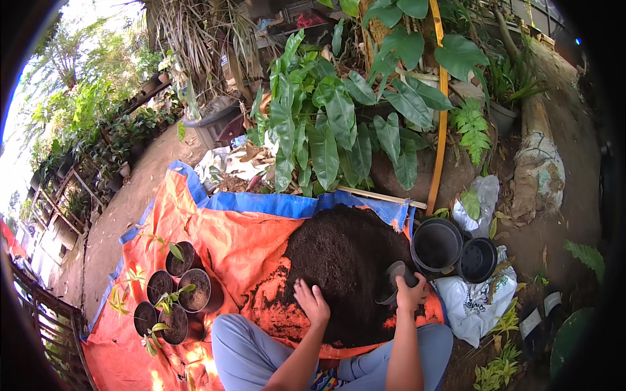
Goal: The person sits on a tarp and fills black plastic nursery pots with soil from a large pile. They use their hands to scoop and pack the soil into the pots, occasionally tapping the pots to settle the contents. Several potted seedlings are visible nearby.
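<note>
Dark potting soil (342,244) lies heaped on an orange and blue tarpaulin (234,239) before my crossed legs. My right hand (411,292) grips a small black plastic pot (392,281), tilted on its side at the heap's right part; what it holds is hidden. At the heap's left edge my left hand (311,302) rests with its fingers apart and nothing in it. Several black pots with soil and young plants (194,290) stand together on the left of the tarpaulin.
Two black pots (436,244) (477,260) stand right of the soil, beside a white plastic bag (477,308). Behind the tarpaulin grow broad-leaved plants (325,132), with a wooden stick (381,196) along its back edge. A slatted structure (49,322) stands at the lower left.
</note>
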Demonstrator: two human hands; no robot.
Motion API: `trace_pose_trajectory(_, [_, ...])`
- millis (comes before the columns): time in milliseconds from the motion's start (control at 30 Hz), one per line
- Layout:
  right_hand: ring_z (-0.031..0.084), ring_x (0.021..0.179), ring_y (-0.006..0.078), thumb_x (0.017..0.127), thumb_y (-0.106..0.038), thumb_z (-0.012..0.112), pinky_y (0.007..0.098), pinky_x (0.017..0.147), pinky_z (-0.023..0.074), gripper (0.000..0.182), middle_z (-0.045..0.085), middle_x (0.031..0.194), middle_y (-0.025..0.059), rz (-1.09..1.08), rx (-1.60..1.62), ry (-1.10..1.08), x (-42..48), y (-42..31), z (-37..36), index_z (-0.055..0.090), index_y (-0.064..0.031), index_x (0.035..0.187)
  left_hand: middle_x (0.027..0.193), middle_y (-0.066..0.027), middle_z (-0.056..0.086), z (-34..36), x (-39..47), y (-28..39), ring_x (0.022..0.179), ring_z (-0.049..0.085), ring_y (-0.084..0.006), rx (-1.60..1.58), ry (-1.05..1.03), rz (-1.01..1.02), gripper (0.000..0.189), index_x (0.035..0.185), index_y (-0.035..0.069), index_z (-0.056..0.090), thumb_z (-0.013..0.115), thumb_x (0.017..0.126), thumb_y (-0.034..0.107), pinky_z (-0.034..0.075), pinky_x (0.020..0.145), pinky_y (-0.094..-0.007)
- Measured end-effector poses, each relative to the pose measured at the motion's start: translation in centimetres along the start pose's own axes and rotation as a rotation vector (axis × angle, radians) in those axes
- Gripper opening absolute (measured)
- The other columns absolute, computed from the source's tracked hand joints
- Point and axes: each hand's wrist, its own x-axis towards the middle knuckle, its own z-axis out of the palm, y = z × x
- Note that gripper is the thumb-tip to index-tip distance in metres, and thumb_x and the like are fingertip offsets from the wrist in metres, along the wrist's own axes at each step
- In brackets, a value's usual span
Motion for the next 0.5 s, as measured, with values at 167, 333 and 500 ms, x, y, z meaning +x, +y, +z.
trace_pose_trajectory(167, [0.033, 0.132, 0.0456, 0.072, -0.040, 0.082, 0.0642, 0.110, 0.0312, 0.076, 0.032, 0.146, 0.0235, 0.005, -0.004, 0.005, 0.0, -0.1, 0.5, 0.049, -0.0269, 0.139, 0.168, -0.0331, 0.000, 1.9, -3.6, -4.4, 0.157, -0.004, -0.0443, 0.190, -0.007, -0.324, 0.086, 0.155, -0.017, 0.012, 0.032, 0.109, 0.052, -0.005, 0.126, -0.0569])
trace_pose_trajectory(333, [0.032, 0.133, 0.0465, 0.075, -0.042, 0.081, 0.0631, 0.110, 0.0327, 0.072, 0.030, 0.150, 0.0216, -0.006, -0.045, -0.003, -0.9, 0.3, 0.8, 0.050, -0.0300, 0.139, 0.167, -0.0295, -0.016, 4.5, 2.6, 3.0, 0.157, -0.018, -0.0384, -0.367, -0.078, -0.601, 0.103, 0.158, -0.011, -0.006, 0.024, 0.103, 0.071, -0.004, 0.127, -0.0513])
trace_pose_trajectory(500, [0.032, 0.131, 0.0472, 0.074, -0.043, 0.080, 0.0635, 0.110, 0.0302, 0.075, 0.032, 0.144, 0.0274, -0.041, 0.024, 0.005, -0.5, 0.7, 0.2, 0.047, -0.0264, 0.140, 0.165, -0.0251, 0.006, -1.3, 6.6, 9.0, 0.154, 0.004, -0.0339, -0.666, -0.397, -0.312, 0.091, 0.156, -0.008, 0.009, 0.031, 0.105, 0.063, 0.009, 0.125, -0.0436])
